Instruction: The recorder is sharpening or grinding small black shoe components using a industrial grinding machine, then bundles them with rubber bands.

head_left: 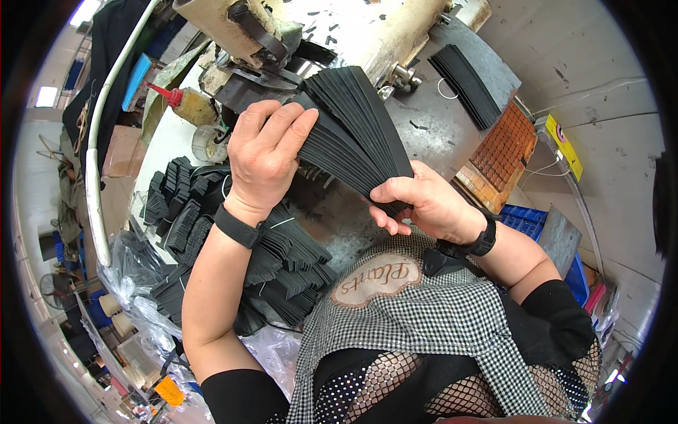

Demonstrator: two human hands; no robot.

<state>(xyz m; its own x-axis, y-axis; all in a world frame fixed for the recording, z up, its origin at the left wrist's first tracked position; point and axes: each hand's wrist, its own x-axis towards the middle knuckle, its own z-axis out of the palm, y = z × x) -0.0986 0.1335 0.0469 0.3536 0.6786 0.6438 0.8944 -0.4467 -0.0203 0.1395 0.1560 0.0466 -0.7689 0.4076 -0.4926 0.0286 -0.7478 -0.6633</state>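
Between my hands is a fanned stack of black strips (353,113), held up in front of a cream-coloured machine (226,28). My right hand (424,201) grips the stack's near end, thumb on top and fingers underneath. At the far left side of the fan, my left hand (268,148) has its fingers closed on the edge of the strips, close to the machine's metal working part (307,67). The strips spread apart toward the machine and come together at my right hand. What they are made of, I cannot tell.
Bundles of black strips (275,247) tied with thin bands lie piled at left. Another strip bundle (466,85) rests on the metal table (431,134) at right, near a brown studded block (498,148). A red-tipped bottle (191,106) stands beside the machine. A blue crate (522,219) sits lower right.
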